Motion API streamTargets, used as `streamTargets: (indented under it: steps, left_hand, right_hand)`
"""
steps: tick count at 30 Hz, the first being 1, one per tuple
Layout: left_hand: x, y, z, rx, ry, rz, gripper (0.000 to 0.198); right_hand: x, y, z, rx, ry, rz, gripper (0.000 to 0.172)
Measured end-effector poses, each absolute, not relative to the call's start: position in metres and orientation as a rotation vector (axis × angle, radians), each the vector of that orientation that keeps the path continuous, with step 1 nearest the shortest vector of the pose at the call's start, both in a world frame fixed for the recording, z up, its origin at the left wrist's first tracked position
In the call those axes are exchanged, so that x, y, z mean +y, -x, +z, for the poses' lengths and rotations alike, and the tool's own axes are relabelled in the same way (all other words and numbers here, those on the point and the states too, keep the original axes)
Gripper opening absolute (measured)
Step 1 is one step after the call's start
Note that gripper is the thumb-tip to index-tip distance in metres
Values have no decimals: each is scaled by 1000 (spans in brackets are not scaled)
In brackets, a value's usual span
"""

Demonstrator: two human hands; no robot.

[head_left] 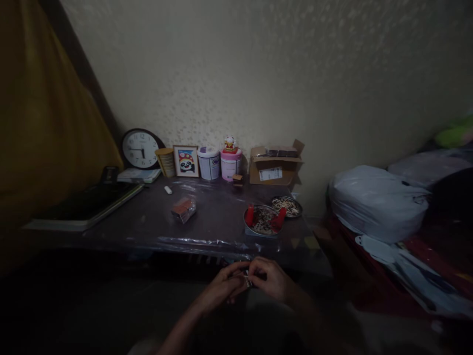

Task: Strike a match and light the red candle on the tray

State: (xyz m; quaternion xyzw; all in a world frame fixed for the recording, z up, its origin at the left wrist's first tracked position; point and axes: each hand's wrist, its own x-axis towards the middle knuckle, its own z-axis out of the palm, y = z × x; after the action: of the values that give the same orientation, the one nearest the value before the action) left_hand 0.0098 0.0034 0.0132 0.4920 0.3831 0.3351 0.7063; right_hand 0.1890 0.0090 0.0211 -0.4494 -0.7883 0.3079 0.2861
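Just in front of the table's near edge, my left hand (225, 282) is closed around a small matchbox (247, 282), which shows pale sticks at its open end. My right hand (271, 278) meets it from the right, thumb and forefinger pinched at that end; whatever lies between these fingertips is too small and dark to make out. Beyond my hands on the table, a round metal plate (263, 223) holds small dark-tipped bits and two red pieces (250, 215). Behind it, a second plate (296, 213) bears a heap of pale thin sticks (284, 205).
A plastic-wrapped pack of small boxes (184, 209) lies on the covered table (218, 212). Along the wall stand a clock (140, 149), a panda picture (186, 161), two tubs (209, 165) and an open carton (273, 170). White bags (377, 202) are piled at right.
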Motion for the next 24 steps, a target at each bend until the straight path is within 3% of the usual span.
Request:
streamTargets:
  steps: [11, 17, 24]
  left_hand:
    - [12, -5, 6, 821, -903, 820, 40]
    - [12, -8, 14, 781, -848, 969, 31]
    - [16, -10, 8, 677, -767, 1106, 21]
  right_hand:
    - [13, -200, 31, -1992, 1152, 763, 19]
    - [15, -195, 31, -1877, 1190, 733, 11]
    - [14, -180, 23, -1713, 1195, 933, 9]
